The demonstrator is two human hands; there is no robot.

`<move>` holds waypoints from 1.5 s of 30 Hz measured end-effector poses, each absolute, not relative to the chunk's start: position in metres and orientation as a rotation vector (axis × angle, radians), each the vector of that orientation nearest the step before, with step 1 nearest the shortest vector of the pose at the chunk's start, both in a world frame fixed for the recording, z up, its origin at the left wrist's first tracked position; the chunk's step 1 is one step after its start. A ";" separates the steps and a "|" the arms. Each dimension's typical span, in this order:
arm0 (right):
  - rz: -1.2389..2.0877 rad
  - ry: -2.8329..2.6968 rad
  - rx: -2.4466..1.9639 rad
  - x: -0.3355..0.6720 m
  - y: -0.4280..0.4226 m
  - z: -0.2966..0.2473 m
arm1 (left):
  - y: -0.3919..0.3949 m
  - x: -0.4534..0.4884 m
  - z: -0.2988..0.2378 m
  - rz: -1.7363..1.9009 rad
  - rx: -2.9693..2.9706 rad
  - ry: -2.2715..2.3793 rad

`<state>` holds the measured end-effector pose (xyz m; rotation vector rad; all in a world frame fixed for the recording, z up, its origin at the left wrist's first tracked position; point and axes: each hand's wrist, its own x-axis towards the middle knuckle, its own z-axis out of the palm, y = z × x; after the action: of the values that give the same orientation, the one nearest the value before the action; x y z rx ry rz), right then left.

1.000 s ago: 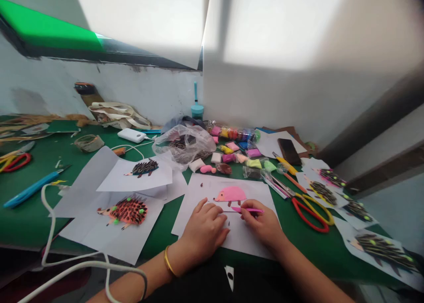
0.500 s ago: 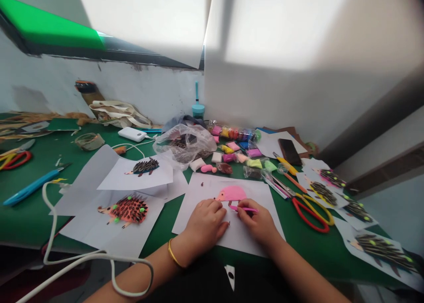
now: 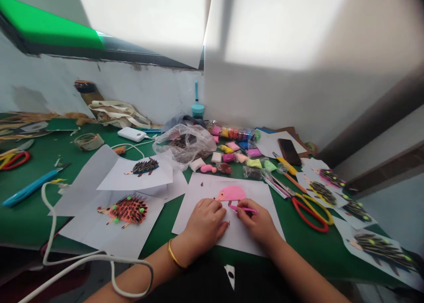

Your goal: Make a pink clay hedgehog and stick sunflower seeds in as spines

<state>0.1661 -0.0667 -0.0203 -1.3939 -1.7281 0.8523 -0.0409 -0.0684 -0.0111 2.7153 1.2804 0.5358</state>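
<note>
A white sheet of paper lies before me, bearing a pink clay hedgehog body with a lighter snout and brown feet. In my right hand is a slim pink clay modelling tool, pinched between thumb and fingers. Its tip reaches a brown foot below the body. My left hand rests on the paper just left of the tool, fingers laid flat near the snout and thumb apart. Small brown clay bits are on the sheet.
Red-and-yellow scissors and finished hedgehog pictures lie to the right. Clay packets and a clear plastic bag are behind the paper. Another hedgehog sheet, a white cable and a blue craft knife occupy the left.
</note>
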 end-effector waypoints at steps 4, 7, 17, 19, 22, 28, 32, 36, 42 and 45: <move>0.839 -1.742 -1.387 0.166 -0.067 -0.020 | -0.067 -0.040 -0.010 0.544 2.727 1.286; 0.842 -1.744 -1.392 0.166 -0.067 -0.020 | -0.067 -0.040 -0.010 0.540 2.734 1.294; 0.848 -1.754 -1.384 0.166 -0.067 -0.021 | -0.068 -0.040 -0.011 0.541 2.722 1.317; 0.840 -1.751 -1.393 0.166 -0.068 -0.020 | -0.067 -0.039 -0.012 0.537 2.721 1.327; 0.825 -1.733 -1.409 0.167 -0.068 -0.019 | -0.067 -0.038 -0.014 0.519 2.731 1.336; 0.823 -1.710 -1.418 0.169 -0.068 -0.018 | -0.068 -0.036 -0.015 0.515 2.761 1.358; 0.844 -1.678 -1.409 0.170 -0.068 -0.021 | -0.068 -0.036 -0.015 0.492 2.761 1.359; 0.880 -1.635 -1.392 0.172 -0.067 -0.025 | -0.067 -0.037 -0.018 0.482 2.747 1.367; 0.903 -1.615 -1.386 0.173 -0.067 -0.026 | -0.067 -0.037 -0.016 0.473 2.743 1.371; 0.903 -1.616 -1.387 0.173 -0.067 -0.025 | -0.067 -0.037 -0.014 0.471 2.751 1.356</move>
<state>0.1727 -0.0671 -0.0251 -1.3873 -1.6162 0.9026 -0.0365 -0.0670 -0.0137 2.7510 1.3558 0.4709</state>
